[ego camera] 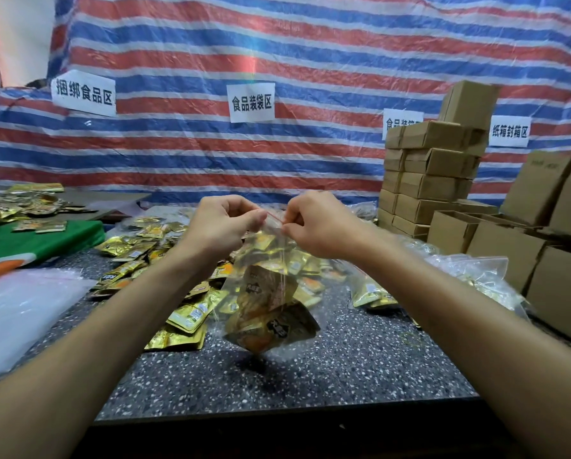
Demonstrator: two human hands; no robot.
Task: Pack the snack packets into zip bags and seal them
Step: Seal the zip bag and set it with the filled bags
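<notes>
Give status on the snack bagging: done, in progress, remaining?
Done: filled clear plastic bags piled at right. In hand: left hand and right hand pinch the red zip strip of a clear zip bag of brown and gold packets, held above the speckled table; seal state unclear. Remaining: heap of loose gold foil packets; stack of apparently empty clear bags at left.

My speckled table [343, 366] backs onto a red-blue striped tarp [310, 44] with paper signs [251, 102]; boxes [433, 187] stacked on my right.
</notes>
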